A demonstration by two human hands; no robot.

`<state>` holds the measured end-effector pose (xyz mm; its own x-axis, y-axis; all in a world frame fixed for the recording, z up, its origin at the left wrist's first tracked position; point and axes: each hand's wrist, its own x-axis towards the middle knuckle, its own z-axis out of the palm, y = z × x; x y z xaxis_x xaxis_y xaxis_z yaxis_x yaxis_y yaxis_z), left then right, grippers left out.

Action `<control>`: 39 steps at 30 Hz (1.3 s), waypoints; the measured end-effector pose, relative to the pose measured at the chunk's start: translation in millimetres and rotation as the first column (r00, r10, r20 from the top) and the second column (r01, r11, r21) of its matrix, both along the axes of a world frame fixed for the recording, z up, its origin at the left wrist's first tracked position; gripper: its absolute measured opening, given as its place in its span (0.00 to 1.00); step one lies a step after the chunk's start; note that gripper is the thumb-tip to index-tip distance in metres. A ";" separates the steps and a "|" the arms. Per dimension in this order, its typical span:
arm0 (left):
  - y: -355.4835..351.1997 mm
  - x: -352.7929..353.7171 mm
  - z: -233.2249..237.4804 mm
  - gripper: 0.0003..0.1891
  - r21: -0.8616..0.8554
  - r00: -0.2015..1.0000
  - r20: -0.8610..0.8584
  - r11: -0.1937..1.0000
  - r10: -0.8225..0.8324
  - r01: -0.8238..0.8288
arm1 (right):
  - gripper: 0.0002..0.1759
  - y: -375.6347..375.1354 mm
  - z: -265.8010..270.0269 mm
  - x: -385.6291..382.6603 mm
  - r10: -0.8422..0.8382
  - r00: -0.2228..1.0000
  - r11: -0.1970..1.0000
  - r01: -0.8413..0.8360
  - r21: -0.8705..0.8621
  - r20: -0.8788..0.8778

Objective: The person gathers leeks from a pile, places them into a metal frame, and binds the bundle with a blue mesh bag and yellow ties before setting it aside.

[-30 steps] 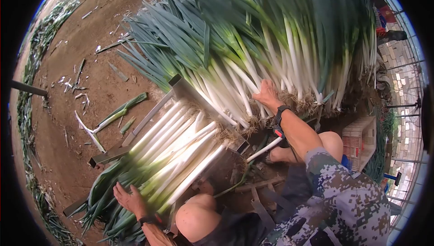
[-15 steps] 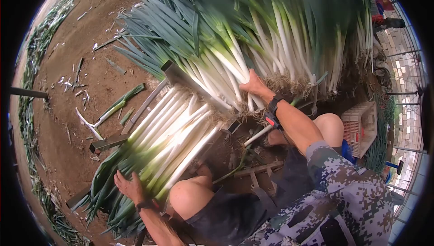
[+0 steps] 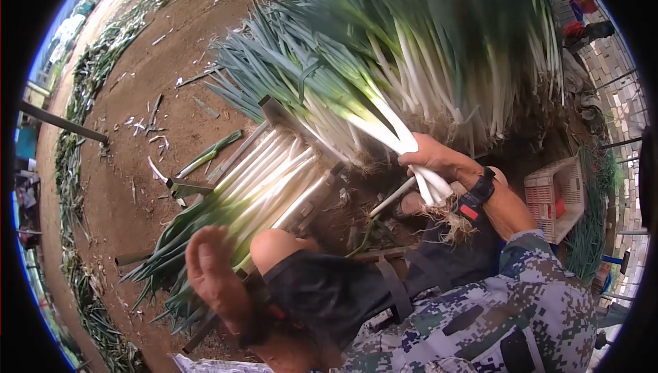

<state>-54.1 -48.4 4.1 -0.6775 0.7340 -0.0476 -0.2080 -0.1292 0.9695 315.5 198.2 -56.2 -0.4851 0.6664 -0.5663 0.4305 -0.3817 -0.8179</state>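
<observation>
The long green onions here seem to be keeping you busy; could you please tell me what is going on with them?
A seated person grips a few long onions in the right hand, just above their roots. The left hand is open and holds nothing, near the leafy ends of a row of onions lying in a metal frame. A large heap of onions lies beyond.

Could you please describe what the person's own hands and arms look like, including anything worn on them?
Both the left hand and the right hand are bare, without gloves. The right wrist has a black band with a red patch. The left wrist has a dark strap, too blurred for detail. A short camouflage sleeve in grey, white and dark blocks covers the upper right arm.
</observation>
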 end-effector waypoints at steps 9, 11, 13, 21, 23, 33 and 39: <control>96.7 247.1 -106.6 0.43 0.363 0.213 0.831 0.792 -0.513 0.491 | 0.28 -144.5 132.3 73.3 0.024 0.999 0.987 -0.017 -0.159 0.042; 107.8 277.2 -106.3 0.42 0.513 0.004 0.836 0.783 -0.549 0.352 | 0.33 -182.8 146.5 90.9 0.051 0.998 0.989 -0.047 -0.141 0.028; 102.3 300.1 -102.0 0.36 0.526 0.065 0.831 0.819 -0.552 0.228 | 0.38 -212.1 156.4 101.0 0.074 0.990 0.996 -0.068 -0.056 0.120; 70.4 268.5 -22.4 0.29 0.652 0.271 0.682 0.733 -0.679 0.196 | 0.47 -249.9 189.4 92.5 0.010 0.997 1.000 -0.008 -0.029 0.082; 65.5 241.6 8.3 0.28 0.674 0.355 0.642 0.721 -0.680 0.163 | 0.48 -238.7 191.4 87.5 0.105 0.993 0.994 -0.107 0.031 0.053; 21.3 40.5 56.0 0.34 0.696 0.929 0.347 0.699 -0.128 -0.163 | 0.48 -101.3 162.3 -121.6 0.705 0.701 0.684 -0.631 0.366 -0.109; -32.4 -72.2 -32.7 0.32 0.257 0.984 0.031 0.950 0.175 -0.177 | 0.43 -28.6 71.2 -270.7 0.821 0.523 0.344 -0.773 0.533 0.228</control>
